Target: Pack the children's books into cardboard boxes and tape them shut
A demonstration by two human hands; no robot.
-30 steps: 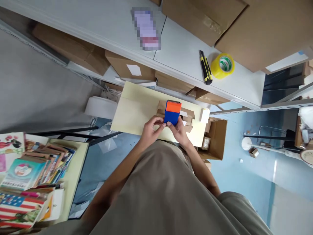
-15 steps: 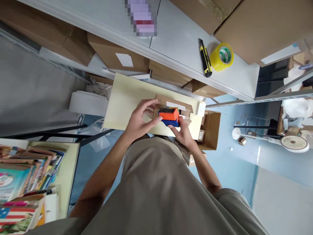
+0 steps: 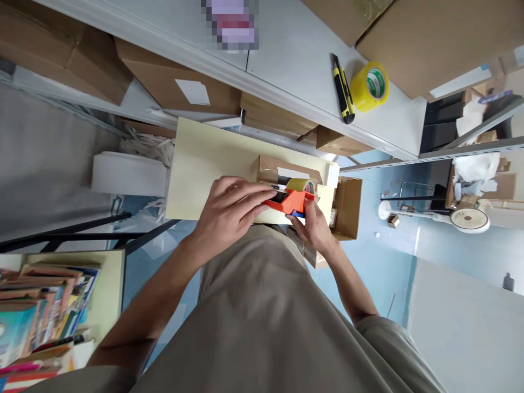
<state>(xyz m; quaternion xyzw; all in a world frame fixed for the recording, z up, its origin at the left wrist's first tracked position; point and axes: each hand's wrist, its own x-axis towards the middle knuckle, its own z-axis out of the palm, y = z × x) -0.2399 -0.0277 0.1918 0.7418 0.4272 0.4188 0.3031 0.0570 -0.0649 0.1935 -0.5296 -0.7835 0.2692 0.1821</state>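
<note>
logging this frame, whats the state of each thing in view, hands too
tape dispenser: held by both hands, tilted over the small box
left hand: fingers laid on the dispenser's top
right hand: gripping the dispenser's near end
small box: lying on the board
utility knife: lying on the shelf
yellow tape roll: beside the knife

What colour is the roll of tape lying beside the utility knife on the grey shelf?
Yellow, with a green-and-white label; the roll of tape shows in the head view.
</note>
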